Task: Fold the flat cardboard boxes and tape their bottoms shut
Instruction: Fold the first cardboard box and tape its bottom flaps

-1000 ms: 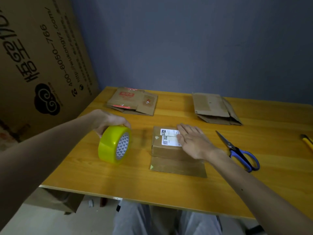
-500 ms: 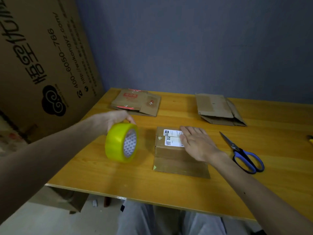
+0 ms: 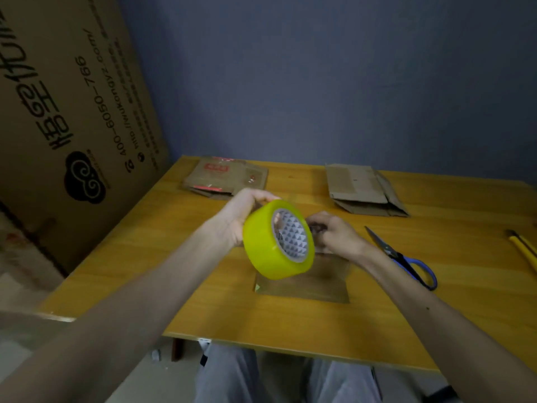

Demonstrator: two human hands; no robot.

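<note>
Your left hand grips the light, stiff tape roll by its rim; your right hand pinches at its 3 o'clock edge, seemingly the thin, sticky end.

The big cardboard sheet leaning against the left wall carries black print running up its face. It has large Chinese characters, cut off by the edge, a cloud-shaped swirl logo, the number "400-6050-766", and a web address starting "http://" and ending ".com/", its middle too blurred to read. On the far-left flattened box, a red label's lettering is illegible.
</note>
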